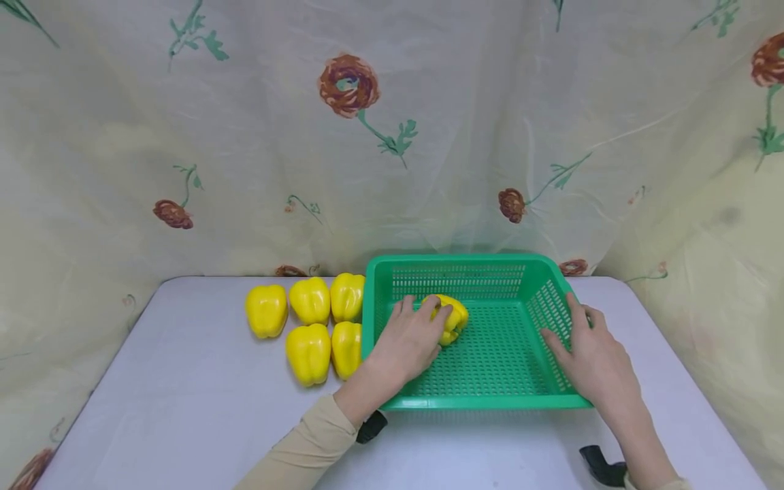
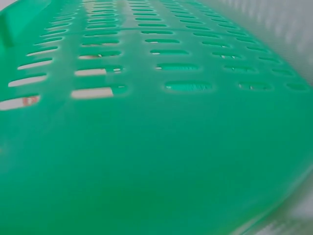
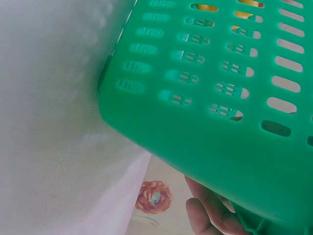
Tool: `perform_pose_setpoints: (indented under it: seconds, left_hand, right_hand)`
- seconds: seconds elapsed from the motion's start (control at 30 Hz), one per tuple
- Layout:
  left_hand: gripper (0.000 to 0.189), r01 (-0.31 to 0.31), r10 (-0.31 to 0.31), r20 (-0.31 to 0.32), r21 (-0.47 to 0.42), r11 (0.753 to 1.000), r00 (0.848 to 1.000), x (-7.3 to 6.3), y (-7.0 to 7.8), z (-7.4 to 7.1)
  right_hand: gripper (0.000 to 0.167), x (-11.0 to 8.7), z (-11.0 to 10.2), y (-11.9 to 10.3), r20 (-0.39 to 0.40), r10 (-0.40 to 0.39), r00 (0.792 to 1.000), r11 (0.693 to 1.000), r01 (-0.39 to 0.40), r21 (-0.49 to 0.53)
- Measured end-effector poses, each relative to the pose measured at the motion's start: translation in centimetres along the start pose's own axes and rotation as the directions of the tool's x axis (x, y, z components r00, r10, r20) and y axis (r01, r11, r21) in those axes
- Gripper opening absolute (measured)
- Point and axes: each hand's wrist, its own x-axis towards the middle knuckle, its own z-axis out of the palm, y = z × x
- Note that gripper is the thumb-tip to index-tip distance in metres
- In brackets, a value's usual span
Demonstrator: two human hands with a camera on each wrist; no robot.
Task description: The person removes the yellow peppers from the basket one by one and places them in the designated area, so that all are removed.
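A green plastic basket (image 1: 478, 403) with slotted walls stands on the table. Inside it, toward the left, my left hand (image 1: 412, 340) holds a yellow bell pepper (image 1: 456, 321) with its fingers curled over the top. My right hand (image 1: 599, 361) grips the basket's right rim, the thumb on the inner side and the fingers on the outer side. In the right wrist view, fingertips (image 3: 210, 210) show beyond the green wall (image 3: 195, 134). Only the basket's green side (image 2: 156, 152) fills the left wrist view; the held pepper is out of sight there.
Several yellow bell peppers (image 1: 309, 354) lie on the white-covered table (image 1: 202, 401) to the left of the basket, two of them partly hidden by its left wall. A flower-patterned curtain (image 1: 453, 170) hangs behind the table's back edge and at both sides.
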Motion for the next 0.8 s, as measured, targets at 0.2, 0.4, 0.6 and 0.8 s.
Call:
perform_pose_setpoints:
  seconds: [0.2, 0.4, 0.6, 0.8]
  left_hand:
    - [0.051, -0.009, 0.01, -0.053, 0.022, 1.0, 0.999, -0.2, 0.14, 0.09]
    - [0.043, -0.031, 0.033, -0.095, 0.02, 0.999, 0.995, -0.3, 0.25, 0.32]
    - [0.034, -0.022, 0.026, -0.103, 0.047, 0.999, 0.994, -0.29, 0.26, 0.46]
    - [0.037, -0.009, 0.011, -0.091, 0.023, 1.0, 0.996, -0.34, 0.17, 0.45]
  right_hand:
    - [0.083, -0.15, 0.01, 0.19, 0.004, 0.005, 1.0, 1.0, -0.005, 0.0]
    - [0.083, -0.17, 0.03, 0.22, 0.009, 0.007, 1.0, 1.0, -0.007, -0.002]
    - [0.083, -0.13, 0.02, 0.18, 0.009, 0.01, 1.0, 1.0, -0.01, -0.003]
    - [0.083, -0.03, 0.03, 0.11, 0.008, 0.005, 1.0, 1.0, -0.005, -0.002]
